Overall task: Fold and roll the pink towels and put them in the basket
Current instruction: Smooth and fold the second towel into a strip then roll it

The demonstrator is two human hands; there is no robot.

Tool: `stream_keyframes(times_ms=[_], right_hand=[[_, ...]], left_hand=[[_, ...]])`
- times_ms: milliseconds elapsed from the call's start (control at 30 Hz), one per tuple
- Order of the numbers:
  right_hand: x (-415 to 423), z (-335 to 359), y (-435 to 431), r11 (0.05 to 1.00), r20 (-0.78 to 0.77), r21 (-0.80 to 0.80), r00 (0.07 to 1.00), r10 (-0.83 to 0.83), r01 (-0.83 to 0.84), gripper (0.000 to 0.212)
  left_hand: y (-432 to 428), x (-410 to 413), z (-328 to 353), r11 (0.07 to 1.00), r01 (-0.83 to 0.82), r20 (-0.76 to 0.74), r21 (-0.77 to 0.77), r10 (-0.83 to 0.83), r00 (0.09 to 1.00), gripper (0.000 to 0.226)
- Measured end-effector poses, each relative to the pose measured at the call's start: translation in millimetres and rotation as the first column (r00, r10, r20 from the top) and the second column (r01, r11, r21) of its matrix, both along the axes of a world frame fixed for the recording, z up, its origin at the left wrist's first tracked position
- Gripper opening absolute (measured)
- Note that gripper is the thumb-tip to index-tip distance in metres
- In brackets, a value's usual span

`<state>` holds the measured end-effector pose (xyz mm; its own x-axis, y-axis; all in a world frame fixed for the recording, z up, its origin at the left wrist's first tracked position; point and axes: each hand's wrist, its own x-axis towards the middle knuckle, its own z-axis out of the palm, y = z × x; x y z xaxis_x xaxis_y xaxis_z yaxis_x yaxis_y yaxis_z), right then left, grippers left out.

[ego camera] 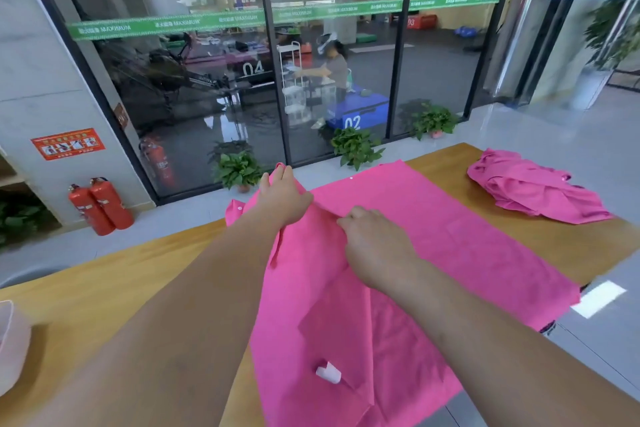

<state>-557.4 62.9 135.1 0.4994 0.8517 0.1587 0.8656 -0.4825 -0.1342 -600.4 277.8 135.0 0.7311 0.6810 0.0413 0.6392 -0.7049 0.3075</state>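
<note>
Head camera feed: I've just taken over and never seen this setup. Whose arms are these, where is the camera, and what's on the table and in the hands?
There is no machine here. The arms belong to a person wearing the camera on their head, so this single view looks forward and down. The left hand and right hand both grip a raised fold of the spread pink towel, which lies on the wooden table. A white label sits on the towel's near part. A second, crumpled pink towel lies far right. A translucent container shows at the left edge; I cannot tell whether it is the basket.
</note>
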Motion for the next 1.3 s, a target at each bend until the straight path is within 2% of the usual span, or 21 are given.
stream_keyframes(times_ms=[233,667,1000,1133,1300], right_hand=[[92,-8,-22,0.999,-0.045,-0.033,0.998,-0.037,0.036,0.038],[246,-21,-58,0.997,-0.221,-0.081,0.975,-0.029,0.011,0.041],[352,-35,-89,0.998,-0.309,-0.031,0.950,0.044,-0.056,0.046],[405,-50,-109,0.997,-0.375,-0.013,0.924,0.071,-0.082,0.052],[476,-78,-127,0.996,-0.449,-0.012,0.890,0.076,-0.092,0.050]], left_hand=[[-20,105,-17,0.998,0.052,-0.009,-0.034,-0.053,0.999,0.077],[-47,258,-47,0.984,-0.025,-0.044,-0.176,0.017,0.999,0.083],[-75,360,-55,0.990,-0.036,-0.065,-0.135,0.027,0.997,0.084],[-93,407,-65,0.993,-0.030,-0.098,-0.117,0.019,0.995,0.083],[-114,475,-83,0.993,-0.042,-0.170,-0.112,0.022,0.985,0.083]])
